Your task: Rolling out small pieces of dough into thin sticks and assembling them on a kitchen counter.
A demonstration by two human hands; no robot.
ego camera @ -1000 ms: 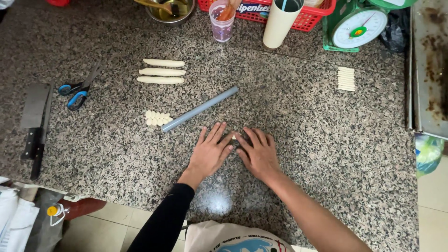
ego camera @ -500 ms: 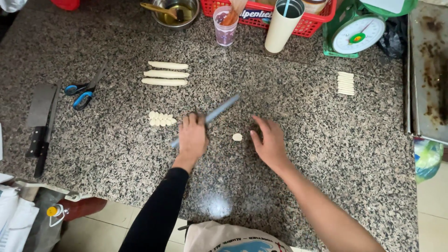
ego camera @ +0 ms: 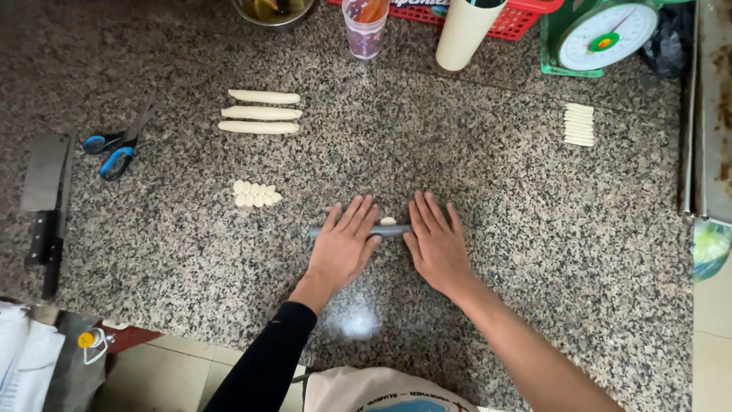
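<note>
On the speckled stone counter (ego camera: 534, 290), the left hand (ego camera: 343, 248) and right hand (ego camera: 436, 246) lie flat with fingers spread, palms pressing on a thin grey rod (ego camera: 390, 230) that lies crosswise over a small piece of dough (ego camera: 388, 221) between them. Further left sit a cluster of small dough pieces (ego camera: 255, 194), three dough rolls (ego camera: 261, 112), blue scissors (ego camera: 114, 149) and a cleaver (ego camera: 44, 198). At the far edge stand a green scale (ego camera: 602, 34), a stack of dough strips (ego camera: 579, 124), a plastic cup (ego camera: 365, 29) and a red basket (ego camera: 526, 17).

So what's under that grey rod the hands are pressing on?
A small pale dough piece peeks out from under the grey rod, between the left hand and right hand. Both palms cover the rest of the rod, hiding anything under those parts.
</note>
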